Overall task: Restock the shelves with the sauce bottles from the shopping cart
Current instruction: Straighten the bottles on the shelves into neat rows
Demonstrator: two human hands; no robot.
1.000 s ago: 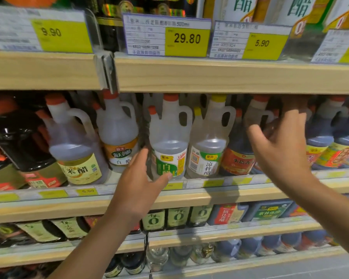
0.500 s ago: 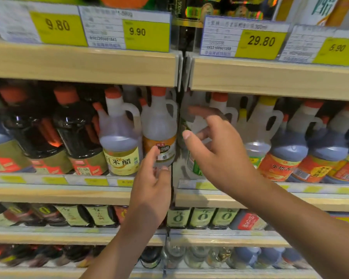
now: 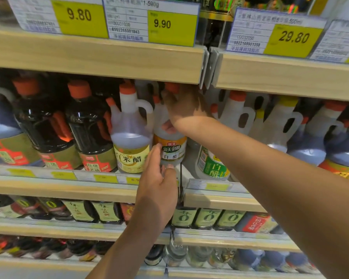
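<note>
The left hand (image 3: 159, 184) is holding the base of the bottle (image 3: 172, 147), thumb on the label. The right hand (image 3: 186, 109) is gripping its top. The bottle is sitting at the shelf (image 3: 89, 190) front, just beside a yellow-label jug (image 3: 130, 146). Hazard: a skewed push risks toppling that jug or tipping the bottle off the edge.

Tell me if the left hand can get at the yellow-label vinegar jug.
Probably yes. The left hand holds the base of the orange-label bottle right beside the yellow-label jug, which stands at the front of the shelf with nothing before it.
</note>
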